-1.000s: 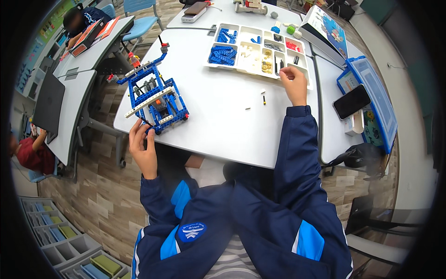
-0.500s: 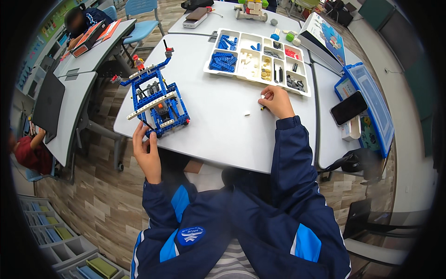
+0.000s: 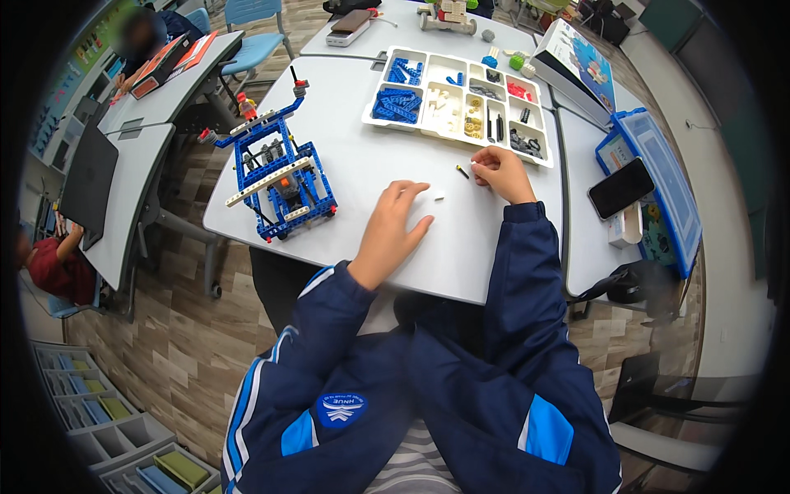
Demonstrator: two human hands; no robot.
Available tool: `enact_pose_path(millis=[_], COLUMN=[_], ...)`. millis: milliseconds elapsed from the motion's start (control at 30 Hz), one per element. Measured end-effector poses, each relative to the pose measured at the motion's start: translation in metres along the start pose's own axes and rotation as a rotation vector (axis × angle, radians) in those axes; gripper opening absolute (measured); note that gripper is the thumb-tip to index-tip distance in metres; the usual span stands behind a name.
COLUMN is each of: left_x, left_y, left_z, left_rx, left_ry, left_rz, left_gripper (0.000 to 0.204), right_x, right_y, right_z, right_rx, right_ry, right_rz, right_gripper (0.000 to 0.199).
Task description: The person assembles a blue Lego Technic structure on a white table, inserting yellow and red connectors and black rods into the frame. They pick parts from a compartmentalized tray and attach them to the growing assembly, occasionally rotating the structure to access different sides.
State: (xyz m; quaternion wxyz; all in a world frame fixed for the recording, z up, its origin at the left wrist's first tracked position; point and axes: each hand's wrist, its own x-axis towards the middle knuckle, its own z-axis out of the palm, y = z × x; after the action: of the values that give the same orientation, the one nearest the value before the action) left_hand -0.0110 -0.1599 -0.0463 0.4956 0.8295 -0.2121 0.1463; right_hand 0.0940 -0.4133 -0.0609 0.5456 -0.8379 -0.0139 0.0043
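Note:
My left hand (image 3: 393,233) is over the table with its fingers spread, holding nothing. Just beyond its fingertips lies a small white building piece (image 3: 439,196). My right hand (image 3: 505,175) is closed in a pinch below the parts tray, and a bit of something small and white shows at its fingertips; its exact kind is too small to tell. Beside those fingers a short black peg with a yellow end (image 3: 462,171) lies on the table. To the left stands a blue brick-built model (image 3: 265,174) with white beams, a grey and orange block and a small figure on top.
A white sorting tray (image 3: 451,132) holds blue, white, tan, black, grey and red parts. At right are a cardboard box (image 3: 576,66), a black phone (image 3: 620,189) and a blue-rimmed bin (image 3: 658,181). Another wheeled model (image 3: 448,18) stands at the back. Two people sit at the left tables.
My left hand has let go of the blue model and moved right, toward the white piece. My right hand has shifted slightly right, leaving the black and yellow peg more visible.

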Motion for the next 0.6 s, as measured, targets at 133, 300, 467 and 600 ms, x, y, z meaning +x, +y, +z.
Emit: enact_pose_path(millis=[133,300,467,600], left_x=[0.03,0.041,0.043,0.05], left_y=[-0.013,-0.019,-0.018,-0.021], left_z=[0.032,0.043,0.031,0.025], left_rx=[0.101,0.095,-0.263,-0.711], left_ry=[-0.086,-0.136,-0.082,-0.116], left_rz=[0.075,0.019,-0.262,-0.443], left_gripper=[0.026,0.011,0.012,0.021], right_x=[-0.002,-0.006,-0.008,-0.008], right_y=[-0.003,-0.009,-0.014,-0.02], right_z=[-0.005,-0.002,0.001,0.004], right_rx=[-0.046,-0.21,-0.252,-0.147], right_ry=[-0.038,0.015,0.011,0.016], right_rz=[-0.004,-0.186,-0.154,-0.24], right_gripper=[0.013,0.014,0.018,0.019])
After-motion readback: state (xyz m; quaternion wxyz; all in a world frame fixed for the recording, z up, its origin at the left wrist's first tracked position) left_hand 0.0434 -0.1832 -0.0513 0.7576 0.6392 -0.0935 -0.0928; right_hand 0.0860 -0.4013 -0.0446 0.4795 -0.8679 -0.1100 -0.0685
